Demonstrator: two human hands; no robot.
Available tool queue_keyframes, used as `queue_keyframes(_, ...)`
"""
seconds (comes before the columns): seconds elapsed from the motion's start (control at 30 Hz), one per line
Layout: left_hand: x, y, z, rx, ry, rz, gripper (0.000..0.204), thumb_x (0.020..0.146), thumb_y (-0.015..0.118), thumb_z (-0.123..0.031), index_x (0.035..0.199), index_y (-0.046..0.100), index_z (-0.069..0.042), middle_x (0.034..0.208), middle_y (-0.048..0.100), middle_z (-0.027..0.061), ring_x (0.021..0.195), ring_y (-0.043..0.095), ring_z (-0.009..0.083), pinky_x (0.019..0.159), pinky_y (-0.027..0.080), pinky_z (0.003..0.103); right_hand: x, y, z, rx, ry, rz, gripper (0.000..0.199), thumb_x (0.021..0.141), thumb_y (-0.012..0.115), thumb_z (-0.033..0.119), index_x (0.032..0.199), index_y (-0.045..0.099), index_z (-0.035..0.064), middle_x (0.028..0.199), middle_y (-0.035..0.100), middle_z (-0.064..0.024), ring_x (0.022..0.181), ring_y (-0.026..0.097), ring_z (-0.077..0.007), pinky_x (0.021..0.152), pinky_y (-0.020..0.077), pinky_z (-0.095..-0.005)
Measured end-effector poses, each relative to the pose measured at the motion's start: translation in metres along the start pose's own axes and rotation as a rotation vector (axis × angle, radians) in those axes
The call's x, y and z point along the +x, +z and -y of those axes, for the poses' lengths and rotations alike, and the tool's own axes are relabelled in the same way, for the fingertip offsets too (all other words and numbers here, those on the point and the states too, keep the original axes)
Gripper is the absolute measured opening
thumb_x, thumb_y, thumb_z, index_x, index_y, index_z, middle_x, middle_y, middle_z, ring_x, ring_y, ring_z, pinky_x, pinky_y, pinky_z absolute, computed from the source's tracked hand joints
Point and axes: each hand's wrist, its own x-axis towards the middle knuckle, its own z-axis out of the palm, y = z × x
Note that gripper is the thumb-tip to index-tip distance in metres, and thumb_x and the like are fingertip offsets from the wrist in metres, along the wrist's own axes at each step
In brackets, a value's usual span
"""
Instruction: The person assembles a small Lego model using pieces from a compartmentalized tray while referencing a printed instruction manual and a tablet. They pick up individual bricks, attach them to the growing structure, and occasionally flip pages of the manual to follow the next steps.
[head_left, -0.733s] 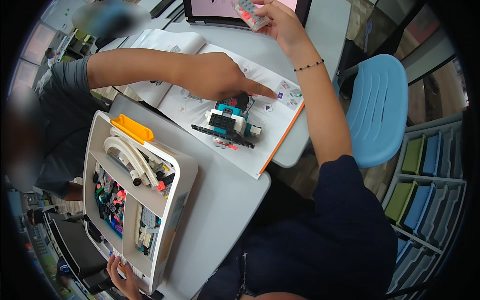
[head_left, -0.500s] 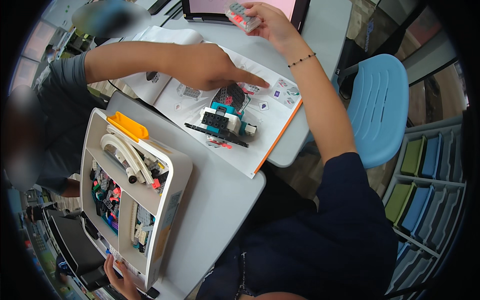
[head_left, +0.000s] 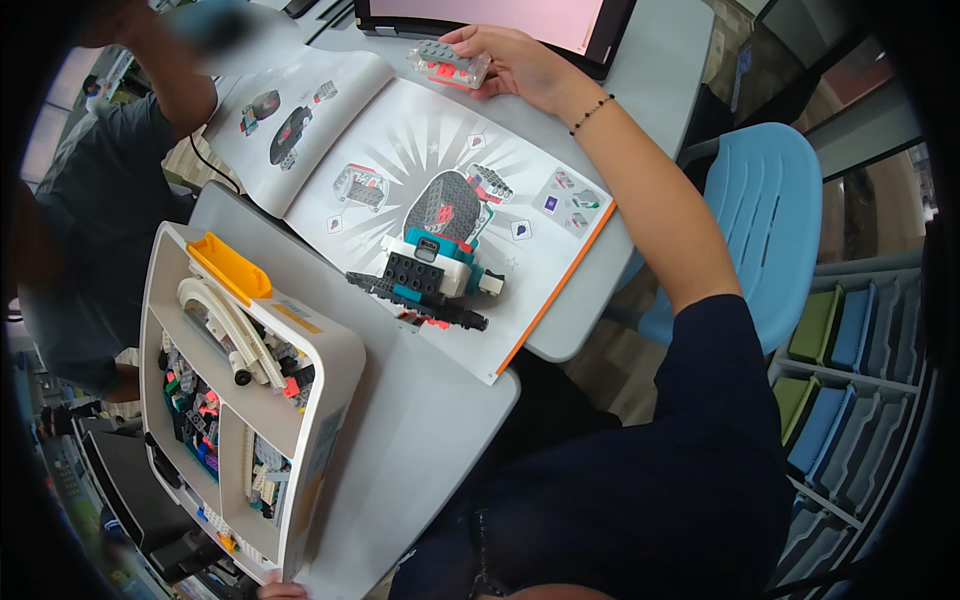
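My right hand pinches a small brick assembly of grey studded, clear and coral pieces, above the far edge of an open instruction booklet. A built brick model in white, teal and black rests on the booklet's page. Only a sliver of my left hand shows at the lower edge, by the near corner of a white sorting tray; most of its fingers are out of sight. Loose bricks in many colours fill the tray's compartments, along with curved white pieces.
Beyond the booklet stands a laptop. A grey table carries the tray. To the left, another person's arm is raised beside the booklet. A blue chair and a rack of green and blue bins are on the right.
The other person's pointing hand has withdrawn from the page to the upper left. My right hand has moved slightly left and down with the assembly. My left hand has slid mostly out of view.
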Motion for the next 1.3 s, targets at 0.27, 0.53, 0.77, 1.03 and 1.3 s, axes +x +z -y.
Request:
queue_keyframes(0.27, 0.017, 0.094, 0.028, -0.874, -0.443, 0.307, 0.033, 0.083, 0.064, -0.021, 0.102, 0.060, 0.006, 0.091, 0.062, 0.0201, 0.083, 0.059, 0.0298, 0.081, 0.044, 0.048, 0.004, 0.000, 0.002, -0.083, 0.028, 0.040, 0.047, 0.084, 0.058, 0.033, 0.121, 0.055, 0.0043, 0.100, 0.063, -0.0059, 0.081, 0.060, -0.0076, 0.066, 0.0515, -0.0219)
queue_keyframes(0.53, 0.011, 0.096, 0.040, -0.886, -0.601, 0.404, 0.031, 0.086, 0.060, -0.020, 0.102, 0.060, 0.006, 0.092, 0.061, 0.0201, 0.082, 0.058, 0.0271, 0.078, 0.044, 0.040, 0.005, 0.000, 0.001, -0.064, 0.024, 0.047, 0.046, 0.082, 0.063, 0.033, 0.116, 0.057, 0.0022, 0.099, 0.058, -0.0089, 0.079, 0.058, -0.0120, 0.065, 0.0536, -0.0244)
queue_keyframes(0.77, 0.013, 0.091, 0.041, -0.938, -0.669, 0.417, 0.031, 0.090, 0.052, -0.019, 0.107, 0.058, 0.006, 0.097, 0.061, 0.0192, 0.089, 0.057, 0.0275, 0.086, 0.041, 0.044, 0.008, 0.001, -0.003, -0.060, 0.016, 0.062, 0.044, 0.080, 0.065, 0.035, 0.111, 0.059, 0.0038, 0.093, 0.061, -0.0063, 0.074, 0.059, -0.0095, 0.063, 0.0515, -0.0219)
queue_keyframes(1.03, 0.011, 0.086, 0.043, -0.935, -0.749, 0.418, 0.031, 0.091, 0.052, -0.021, 0.106, 0.059, 0.005, 0.096, 0.063, 0.0193, 0.090, 0.058, 0.0289, 0.088, 0.041, 0.045, 0.008, 0.002, -0.002, -0.068, 0.031, 0.063, 0.044, 0.080, 0.066, 0.035, 0.110, 0.060, 0.0039, 0.094, 0.061, -0.0064, 0.074, 0.058, -0.0096, 0.063, 0.0509, -0.0217)
queue_keyframes(1.3, 0.014, 0.086, 0.047, -0.849, -0.721, 0.444, 0.034, 0.091, 0.054, -0.027, 0.104, 0.062, 0.004, 0.095, 0.065, 0.0177, 0.090, 0.060, 0.0296, 0.090, 0.041, 0.046, 0.005, 0.001, -0.001, -0.102, 0.018, 0.036, 0.045, 0.080, 0.065, 0.036, 0.110, 0.060, 0.0032, 0.094, 0.061, -0.0069, 0.075, 0.058, -0.0100, 0.064, 0.0511, -0.0219)
